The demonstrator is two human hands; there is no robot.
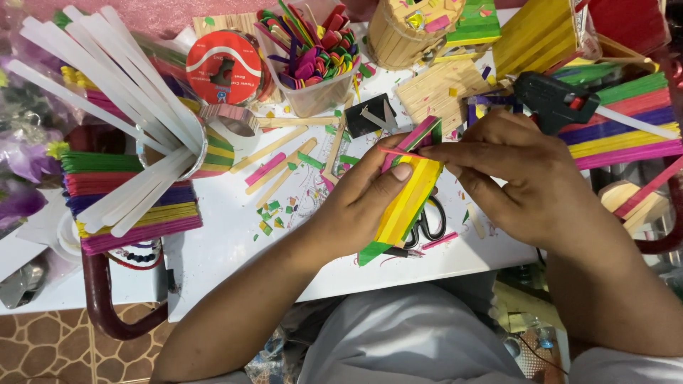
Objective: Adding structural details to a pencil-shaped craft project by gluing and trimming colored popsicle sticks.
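The left hand (366, 203) grips a panel (409, 199) of glued craft sticks, mostly yellow with green and pink edges. Its thumb presses on the panel's face and its fingers are closed behind. The panel is held above the near edge of the table (228, 235), clear of the surface.

The right hand (523, 171) pinches a thin pink stick (400, 151) between thumb and forefinger, laid across the panel's upper end and touching it.

Judged progress: the panel is several sticks wide and appears largely assembled; the pink stick is not yet seen fixed.

A glue gun (558, 102) lies at the far right edge. Scissors (427, 224) lie under the panel. Loose sticks and cut scraps (274, 213) lie mid-table.
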